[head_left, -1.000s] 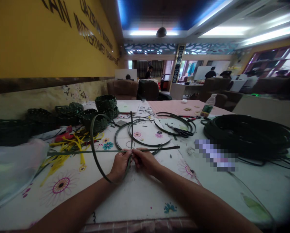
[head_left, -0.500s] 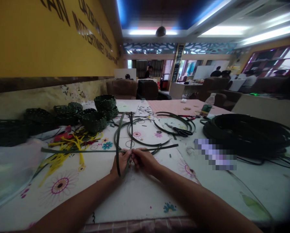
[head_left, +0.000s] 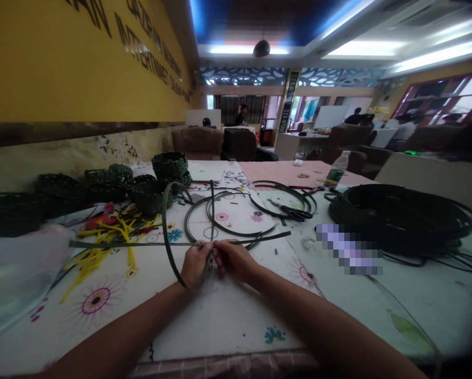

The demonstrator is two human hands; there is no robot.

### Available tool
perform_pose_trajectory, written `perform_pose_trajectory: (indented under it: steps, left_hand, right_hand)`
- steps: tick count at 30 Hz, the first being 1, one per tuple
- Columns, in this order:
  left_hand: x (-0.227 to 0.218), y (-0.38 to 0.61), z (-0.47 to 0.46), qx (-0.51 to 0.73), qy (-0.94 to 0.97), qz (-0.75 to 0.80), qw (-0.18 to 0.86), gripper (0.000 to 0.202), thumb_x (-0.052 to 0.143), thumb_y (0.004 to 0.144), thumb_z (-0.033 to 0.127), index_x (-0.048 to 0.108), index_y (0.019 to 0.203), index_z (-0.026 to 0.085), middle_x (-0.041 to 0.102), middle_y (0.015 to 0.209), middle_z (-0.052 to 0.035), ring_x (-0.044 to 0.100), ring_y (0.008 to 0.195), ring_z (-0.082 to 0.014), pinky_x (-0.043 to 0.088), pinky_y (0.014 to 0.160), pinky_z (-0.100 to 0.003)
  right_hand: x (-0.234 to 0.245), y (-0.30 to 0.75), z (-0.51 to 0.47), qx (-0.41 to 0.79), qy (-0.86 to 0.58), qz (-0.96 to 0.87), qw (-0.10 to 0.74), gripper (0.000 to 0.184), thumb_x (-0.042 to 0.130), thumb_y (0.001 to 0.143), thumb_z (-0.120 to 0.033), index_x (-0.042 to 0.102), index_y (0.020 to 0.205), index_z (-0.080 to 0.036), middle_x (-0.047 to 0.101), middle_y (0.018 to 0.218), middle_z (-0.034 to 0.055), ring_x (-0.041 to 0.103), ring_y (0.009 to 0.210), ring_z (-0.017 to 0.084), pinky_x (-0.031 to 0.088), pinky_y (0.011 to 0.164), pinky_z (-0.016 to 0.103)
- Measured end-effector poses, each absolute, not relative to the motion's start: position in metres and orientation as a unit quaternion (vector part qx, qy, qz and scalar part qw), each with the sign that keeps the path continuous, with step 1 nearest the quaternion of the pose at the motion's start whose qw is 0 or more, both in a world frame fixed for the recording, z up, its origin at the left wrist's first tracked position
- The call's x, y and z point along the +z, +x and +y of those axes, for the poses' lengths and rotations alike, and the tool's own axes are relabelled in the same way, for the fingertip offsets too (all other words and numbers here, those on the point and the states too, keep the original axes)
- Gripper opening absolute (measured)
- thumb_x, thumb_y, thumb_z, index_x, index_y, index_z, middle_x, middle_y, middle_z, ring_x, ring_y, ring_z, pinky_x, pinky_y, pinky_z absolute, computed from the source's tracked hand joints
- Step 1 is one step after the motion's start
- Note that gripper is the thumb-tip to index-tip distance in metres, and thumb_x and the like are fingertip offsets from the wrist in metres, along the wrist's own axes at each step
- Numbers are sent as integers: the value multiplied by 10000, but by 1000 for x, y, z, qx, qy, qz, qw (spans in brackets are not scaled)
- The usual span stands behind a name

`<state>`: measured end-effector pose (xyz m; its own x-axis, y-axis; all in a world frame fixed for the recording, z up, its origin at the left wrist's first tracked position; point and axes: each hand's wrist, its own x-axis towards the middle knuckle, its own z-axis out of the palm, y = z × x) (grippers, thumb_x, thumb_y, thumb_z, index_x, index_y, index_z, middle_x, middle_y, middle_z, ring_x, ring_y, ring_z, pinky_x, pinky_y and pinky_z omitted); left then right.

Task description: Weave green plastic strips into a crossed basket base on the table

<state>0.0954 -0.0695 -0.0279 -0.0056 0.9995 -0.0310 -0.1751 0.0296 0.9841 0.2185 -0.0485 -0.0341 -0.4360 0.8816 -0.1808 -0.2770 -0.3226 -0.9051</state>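
My L grip (head_left: 195,266) & R grip (head_left: 233,261) both clenched, pinching 3 crossed dk-green weaving strips (head_left: 141,244) at mid-desk (head_left: 220,316). Also on desk: approx 3 loose strip hoops (head_left: 224,226), 1 scissors (head_left: 295,213), 1 big strip coil (head_left: 394,218), approx 6 woven baskets (head_left: 151,196).

Matt green plastic weaving strip (head_left: 141,243)

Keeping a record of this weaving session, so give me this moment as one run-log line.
left hand: holds looped flat dark green strip | right hand: pinches straight flat dark green strip at crossing | nearby: black-handled scissors
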Motion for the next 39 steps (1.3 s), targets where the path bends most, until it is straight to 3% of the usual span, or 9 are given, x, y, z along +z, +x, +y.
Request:
perform_pose_trajectory:
  steps: [13,21,24,27,30,32,34,39]
  left_hand:
    - [-27,94,-69,526,455,422,582,390,634,749,474,514,536,171,507,416,8,433,355,-84,307,385,-207]
    - [-34,93,-66,552,420,445,566,362,689,695,477,531,590,169,475,443,48,395,350,-63,276,363,-199]
    - [-30,86,-59,586,392,451,547,348,726,657,453,532,629,165,481,469,59,388,363,-52,279,359,-187]
    - [-17,70,-48,642,350,439,523,351,774,599,389,507,646,165,476,480,69,395,385,-42,272,358,-165]
    - [-4,48,-35,694,309,433,485,341,789,546,327,512,646,156,481,482,69,403,391,-38,261,354,-156]
    - [3,34,-26,715,285,439,463,313,775,538,301,516,639,156,469,458,73,394,373,-38,250,345,-157]
    - [8,21,-20,728,267,444,449,295,761,536,279,505,622,160,464,441,75,383,354,-38,240,336,-157]
    - [17,-4,-13,749,232,451,427,260,726,545,255,487,588,162,459,424,74,358,324,-32,233,327,-151]
  right_hand:
    - [-36,219,-48,756,-338,-411,381,317,565,830,-387,571,615,-154,533,442,-18,468,348,98,362,369,217]
    - [-32,218,-51,725,-341,-458,385,338,573,806,-458,556,633,-169,523,477,-26,467,381,103,366,397,230]
    - [-31,222,-51,622,-364,-565,402,340,533,852,-453,545,651,-179,515,512,-25,464,422,113,364,443,246]
    - [-26,228,-49,365,-427,-722,404,239,575,856,-351,587,695,-176,586,665,19,545,620,157,401,597,277]
    - [-24,233,-43,125,-445,-836,295,166,665,822,-322,675,901,-176,638,938,96,560,913,239,388,785,336]
    - [-26,235,-37,67,-452,-869,190,240,682,821,-336,680,1016,-196,630,1005,112,549,976,258,372,802,339]
    - [-29,236,-30,41,-465,-877,114,185,646,851,-295,685,1011,-209,629,989,101,563,955,243,362,755,313]
    - [-37,251,-11,-18,-521,-849,90,128,559,886,-219,683,920,-214,641,941,82,585,898,222,327,673,292]
